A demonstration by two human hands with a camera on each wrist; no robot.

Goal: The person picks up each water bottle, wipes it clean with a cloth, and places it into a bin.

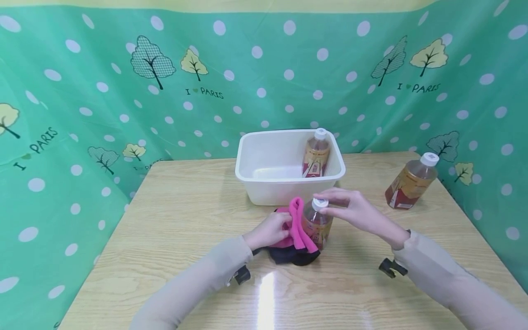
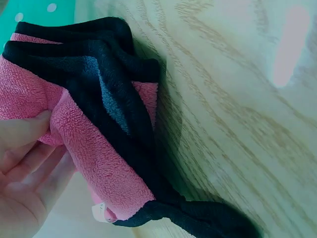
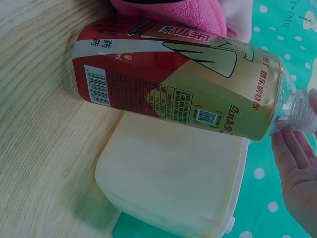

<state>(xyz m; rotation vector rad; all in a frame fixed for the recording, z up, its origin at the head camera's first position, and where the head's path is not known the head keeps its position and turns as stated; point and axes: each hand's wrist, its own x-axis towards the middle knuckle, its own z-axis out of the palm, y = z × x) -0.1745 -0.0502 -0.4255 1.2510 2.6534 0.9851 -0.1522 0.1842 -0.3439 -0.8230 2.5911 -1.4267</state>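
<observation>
My left hand (image 1: 270, 230) pinches a pink cloth with dark edging (image 1: 298, 224), its folds bunched against the side of a drink bottle (image 1: 316, 227). Thumb and fingers grip the pink pile in the left wrist view, and the dark trim (image 2: 124, 114) hangs toward the table. My right hand (image 1: 350, 208) holds the same bottle by its white cap and neck, from above. The bottle stands upright on the table, in front of the white bin. Its red and gold label (image 3: 163, 74) with a barcode faces the right wrist camera.
Behind the hands stands a white plastic bin (image 1: 268, 188) with another bottle (image 1: 316, 156) upright in its right side. A third bottle (image 1: 411, 181) stands at the right of the wooden table (image 1: 173, 206). A green dotted curtain (image 1: 247, 82) hangs along the back and sides.
</observation>
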